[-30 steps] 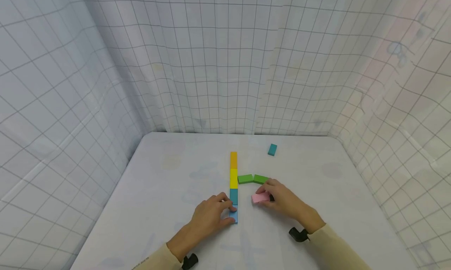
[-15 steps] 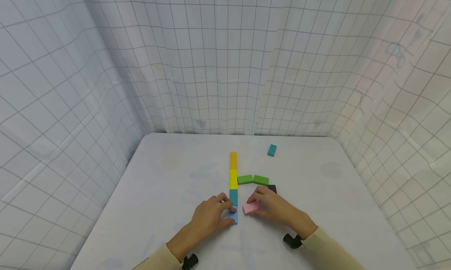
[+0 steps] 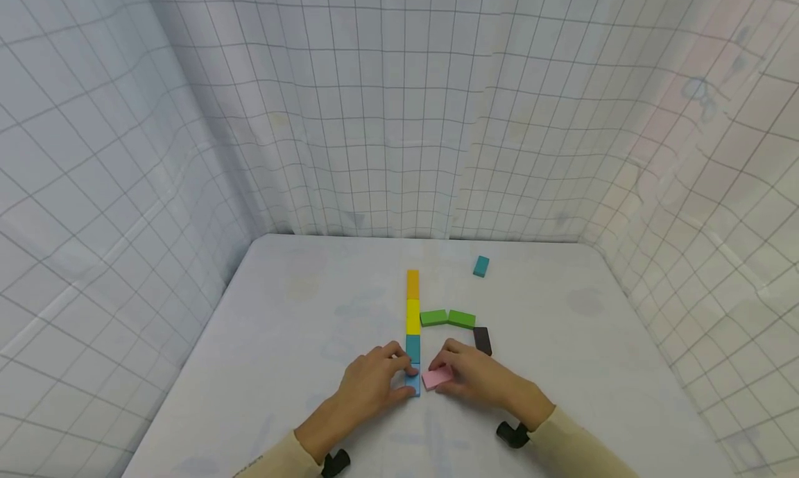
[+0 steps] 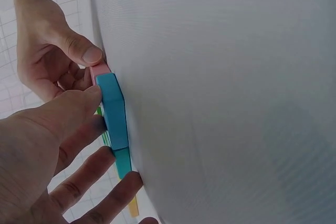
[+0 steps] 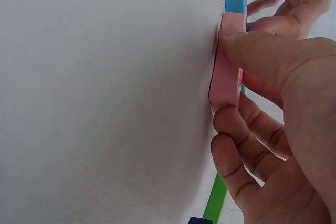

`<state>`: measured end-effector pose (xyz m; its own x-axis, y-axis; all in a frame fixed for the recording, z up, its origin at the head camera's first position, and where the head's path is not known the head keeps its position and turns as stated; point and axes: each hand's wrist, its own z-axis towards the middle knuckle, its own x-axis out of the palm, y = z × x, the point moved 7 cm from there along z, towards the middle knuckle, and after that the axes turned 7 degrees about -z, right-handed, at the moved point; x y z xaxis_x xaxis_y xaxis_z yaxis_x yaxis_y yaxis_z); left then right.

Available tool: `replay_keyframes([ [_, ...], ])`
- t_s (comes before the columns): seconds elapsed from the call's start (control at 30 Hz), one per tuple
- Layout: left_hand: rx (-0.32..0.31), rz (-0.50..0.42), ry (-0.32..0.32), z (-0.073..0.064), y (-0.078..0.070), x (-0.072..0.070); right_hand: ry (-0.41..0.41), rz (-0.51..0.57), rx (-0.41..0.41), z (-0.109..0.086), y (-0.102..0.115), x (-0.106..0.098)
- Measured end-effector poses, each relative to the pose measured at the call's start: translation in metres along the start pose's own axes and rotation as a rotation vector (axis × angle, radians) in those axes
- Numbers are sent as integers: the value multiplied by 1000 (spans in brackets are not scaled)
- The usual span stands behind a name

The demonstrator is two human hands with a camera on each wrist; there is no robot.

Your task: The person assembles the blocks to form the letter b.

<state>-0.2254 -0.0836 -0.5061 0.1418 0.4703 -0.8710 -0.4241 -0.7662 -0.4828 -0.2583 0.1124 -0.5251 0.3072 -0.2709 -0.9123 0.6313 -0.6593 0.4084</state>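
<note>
A straight row runs away from me on the table: an orange block (image 3: 413,284), a yellow block (image 3: 413,317), a teal block (image 3: 413,348) and a light blue block (image 4: 113,111) at the near end. My left hand (image 3: 372,383) holds the light blue block between thumb and index finger, its other fingers lying along the row's left side. My right hand (image 3: 477,376) pinches a pink block (image 5: 228,66) on the table, just right of the light blue one. The pink block lies slantwise in the head view, its left end close to the light blue block.
Two green blocks (image 3: 433,318) reach rightward from the yellow block in a slight bend. A black block (image 3: 483,340) lies beyond my right hand. Farther back is another teal block (image 3: 480,266). Gridded white curtains (image 3: 399,117) enclose the table (image 3: 281,311) behind and at both sides.
My right hand has brought the pink block left and toward me, up to the light blue block, uncovering the black block. My left hand has stayed put.
</note>
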Motion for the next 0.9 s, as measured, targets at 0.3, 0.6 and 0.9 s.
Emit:
replay_keyframes([
  [0.3,8,6,-1,0,0,1,22,16,4,-1,-2,4],
  [0.6,2,7,-2,0,-1,1,24,8,-15,0,-1,4],
  [0.9,7,15,-7,0,-2,2,24,17,-37,-2,2,3],
])
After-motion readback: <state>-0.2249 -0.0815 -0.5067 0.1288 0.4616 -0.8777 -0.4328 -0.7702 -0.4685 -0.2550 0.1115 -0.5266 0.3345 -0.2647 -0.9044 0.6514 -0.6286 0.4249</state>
